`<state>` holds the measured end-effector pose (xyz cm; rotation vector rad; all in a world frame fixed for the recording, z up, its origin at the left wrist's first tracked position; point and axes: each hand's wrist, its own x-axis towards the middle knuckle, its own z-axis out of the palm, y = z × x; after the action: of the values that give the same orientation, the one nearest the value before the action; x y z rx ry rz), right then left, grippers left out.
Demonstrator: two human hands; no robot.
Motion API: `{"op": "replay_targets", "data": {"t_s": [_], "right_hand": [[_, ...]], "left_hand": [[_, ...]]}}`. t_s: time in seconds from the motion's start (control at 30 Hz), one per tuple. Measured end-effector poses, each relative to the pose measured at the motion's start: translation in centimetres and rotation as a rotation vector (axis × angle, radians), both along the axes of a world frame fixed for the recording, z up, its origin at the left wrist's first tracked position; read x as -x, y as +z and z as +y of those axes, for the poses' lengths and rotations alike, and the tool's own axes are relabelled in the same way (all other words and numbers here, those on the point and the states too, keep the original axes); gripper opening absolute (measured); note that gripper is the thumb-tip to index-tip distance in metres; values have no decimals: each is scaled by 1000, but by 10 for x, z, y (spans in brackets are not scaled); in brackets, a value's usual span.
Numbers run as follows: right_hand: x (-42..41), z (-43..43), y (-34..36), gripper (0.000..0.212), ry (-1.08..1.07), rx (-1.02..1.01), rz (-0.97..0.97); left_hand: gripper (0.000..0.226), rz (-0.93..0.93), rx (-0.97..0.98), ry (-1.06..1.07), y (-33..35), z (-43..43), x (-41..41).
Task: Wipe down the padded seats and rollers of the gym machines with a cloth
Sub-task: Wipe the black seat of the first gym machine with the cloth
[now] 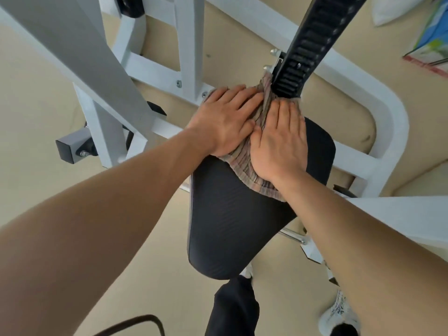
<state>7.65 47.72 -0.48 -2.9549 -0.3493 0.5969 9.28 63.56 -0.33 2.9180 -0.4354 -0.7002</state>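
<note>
Both hands lie flat on the striped cloth, the left hand and right hand side by side, fingers extended and close together, pressing rather than pinching. The cloth covers the far end of the black padded seat, against the ribbed black post. The seat's long axis runs back toward the person, so the unwiped stretch lies nearer than both hands, about equally reachable by either.

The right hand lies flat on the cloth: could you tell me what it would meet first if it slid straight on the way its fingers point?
Probably the black ribbed post: the right hand has its fingertips close below its base, cloth between them.
</note>
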Motion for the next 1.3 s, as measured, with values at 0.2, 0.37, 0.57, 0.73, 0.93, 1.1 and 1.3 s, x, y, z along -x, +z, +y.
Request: {"op": "replay_targets", "data": {"t_s": [0.2,0.37,0.57,0.73,0.93,1.1,1.3], "right_hand": [[-50,30,-9,45,81,-36,-14],[-47,54,-11,46,202,-99,-53],[-47,50,-9,51,285,-142,10],[-36,-18,-2,47,136,-24,-34],[-17,-85,4,49,-78,40,35],[-11,-71,4,47,-293,41,61],[-30,-1,-1,45,-121,-3,-63]], "left_hand": [[30,65,186,296,-12,12,-40],[28,91,449,710,-11,33,-5],[34,28,305,743,-8,24,3],[41,-29,-30,261,-6,-21,-25],[50,-101,-30,-34,-8,-84,-23],[49,-92,125,-102,-14,-68,-26],[46,-85,90,254,-10,0,-16]]}}
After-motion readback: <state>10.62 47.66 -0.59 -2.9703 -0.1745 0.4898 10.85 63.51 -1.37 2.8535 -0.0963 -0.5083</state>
